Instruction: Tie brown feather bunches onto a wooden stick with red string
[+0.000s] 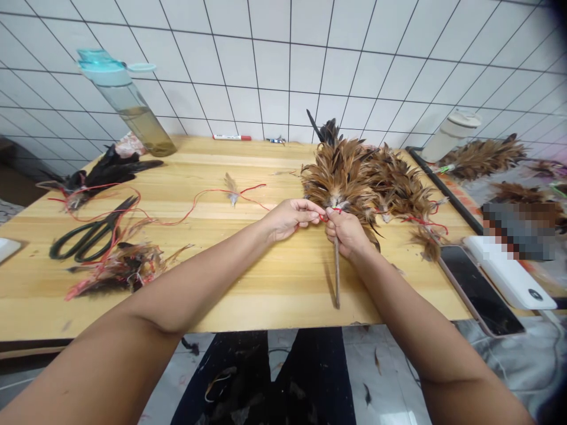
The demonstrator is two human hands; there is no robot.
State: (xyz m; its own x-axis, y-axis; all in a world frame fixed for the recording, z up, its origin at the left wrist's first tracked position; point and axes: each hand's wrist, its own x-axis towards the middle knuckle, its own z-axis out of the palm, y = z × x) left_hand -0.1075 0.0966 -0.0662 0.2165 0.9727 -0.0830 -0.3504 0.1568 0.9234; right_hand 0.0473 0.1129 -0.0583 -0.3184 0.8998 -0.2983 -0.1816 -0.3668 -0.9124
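Note:
My right hand (pixel 348 232) is closed around the stick (pixel 337 283) of a brown feather duster (pixel 339 174), just below its feathers. The stick's bare end points down toward the table's front edge. Pinched in the fingertips of my left hand (pixel 295 218) is a red string (pixel 322 217), close beside my right thumb. Red string also circles the base of the feathers. A long red thread (pixel 186 215) trails off to the left across the table. Behind and right of the duster lies another bundle of brown feathers (pixel 398 183) with red string about it.
Black scissors (pixel 88 236), dark feathers (pixel 104 171) and a reddish feather pile (pixel 128 265) lie at left. A water bottle (pixel 137 112) stands behind them. A red marker (pixel 231 137) rests by the wall. At right are a phone (pixel 481 289), a white power bank (pixel 505 271) and a pale cup (pixel 452 136).

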